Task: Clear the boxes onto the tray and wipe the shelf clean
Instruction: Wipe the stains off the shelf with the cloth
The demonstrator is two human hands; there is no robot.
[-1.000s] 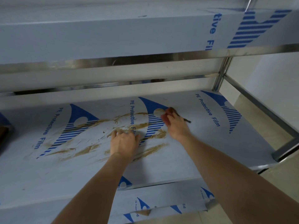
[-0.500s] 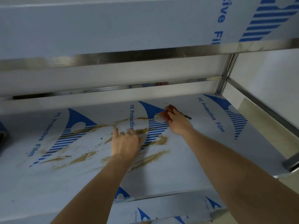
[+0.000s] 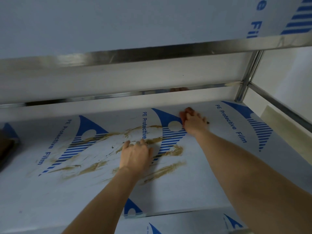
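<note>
The shelf (image 3: 211, 174) is covered in bluish protective film with blue print, and brown smears (image 3: 165, 169) streak its middle. My left hand (image 3: 135, 156) lies flat on the smeared patch, fingers pointing to the back. My right hand (image 3: 192, 121) is farther back and to the right, near the shelf's rear lip, fingers curled around a thin dark tool whose tip (image 3: 207, 122) pokes out to the right. No boxes, tray or cloth are in view.
The upper shelf (image 3: 118, 31) hangs low overhead with a steel edge. A steel post (image 3: 244, 85) stands at the back right corner, with a rail running forward from it. A dark object (image 3: 6, 147) sits at the left edge.
My right hand has slid a little toward the back of the shelf with the tool. My left hand's fingers have flattened out on the smears, and the view has tilted upward.
</note>
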